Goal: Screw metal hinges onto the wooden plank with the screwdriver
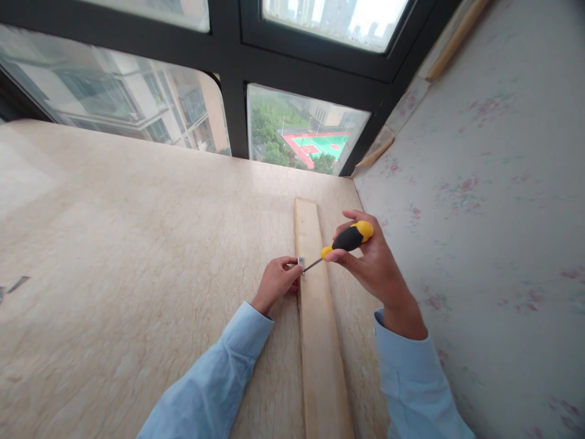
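A long wooden board (319, 341) lies lengthwise on the marble-patterned sill. On its left edge sits a small metal bracket (301, 261). My left hand (280, 279) is closed at that edge, thumb and fingers pinching the bracket against the wood. In my right hand (372, 262) is a screwdriver (348, 238) with a yellow and black handle, gripped between thumb and fingers. Its shaft slants down to the left, and the tip meets the lower part of the bracket beside my left thumb. Whether a screw sits under the tip is too small to tell.
The stone sill (137, 256) spreads wide to the left, with small metal pieces (18, 284) at its far left. A dark window frame (235, 116) bounds the back. Close on the right rises a flowered wallpaper wall (493, 201), its covering peeling near the corner.
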